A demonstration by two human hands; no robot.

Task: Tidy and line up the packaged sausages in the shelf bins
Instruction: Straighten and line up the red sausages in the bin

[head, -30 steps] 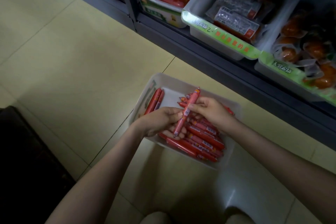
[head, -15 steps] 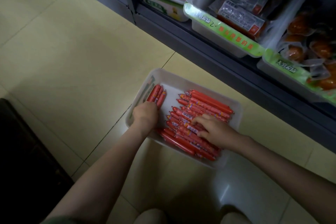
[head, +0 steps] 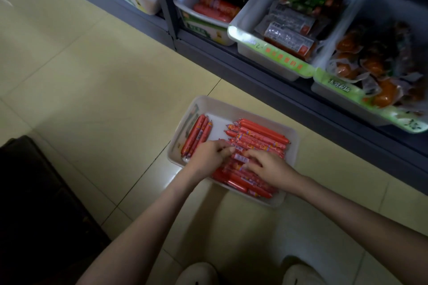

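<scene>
Sausages (head: 261, 133) in bin (head: 231, 105) lie beneath left hand (head: 212, 156) and right hand (head: 272, 168).

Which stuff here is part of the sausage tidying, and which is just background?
In the job: white bin on the floor, red sausages in it, left hand, right hand.
Lying about: shelf bin of vacuum packs, shelf bin of orange pouches, shoes.

The left grip (head: 209, 155) and right grip (head: 271, 169) hide the middle red packaged sausages (head: 261, 134) in the white plastic floor bin (head: 222, 107); their label print is unreadably small. Beyond that bin, the rightmost green-fronted shelf tub (head: 338, 82) runs off-frame
</scene>
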